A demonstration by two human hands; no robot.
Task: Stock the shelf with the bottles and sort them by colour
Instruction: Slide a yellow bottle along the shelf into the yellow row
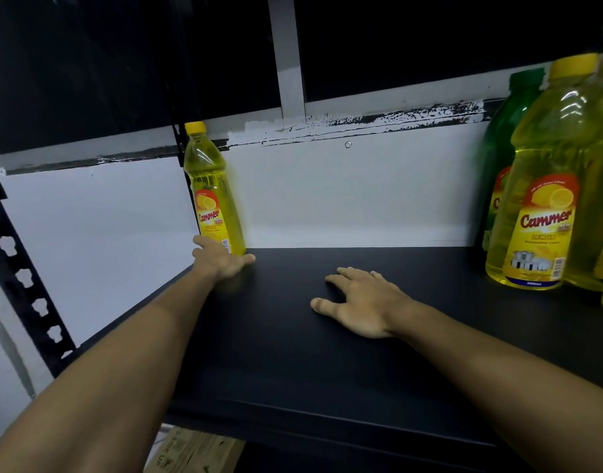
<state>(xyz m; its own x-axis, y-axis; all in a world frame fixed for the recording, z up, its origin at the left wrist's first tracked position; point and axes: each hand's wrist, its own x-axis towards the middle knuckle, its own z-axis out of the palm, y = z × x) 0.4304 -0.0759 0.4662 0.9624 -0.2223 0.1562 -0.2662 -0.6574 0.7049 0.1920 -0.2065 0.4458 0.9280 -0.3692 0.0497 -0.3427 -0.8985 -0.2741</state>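
Two hands on the black shelf board (327, 353), neither carrying a bottle. Left hand (221, 259) sits at the base of a yellow lemon dish-liquid bottle (213, 196), which stands upright at the back left corner; fingers look spread around its foot, touching, not clearly wrapped, so the grip reads as loose or letting go. Right hand (358, 302) lies flat, fingers straight, palm down mid-shelf, holding nothing. Far right: a green bottle (504, 131) at the back, a front yellow bottle (545, 186) just ahead of it, more yellow cut off by the frame edge. Judgement: stocking partly done, colours still mixed on the right, wide gap between groups unfilled. Cardboard box (194, 452) below the shelf.
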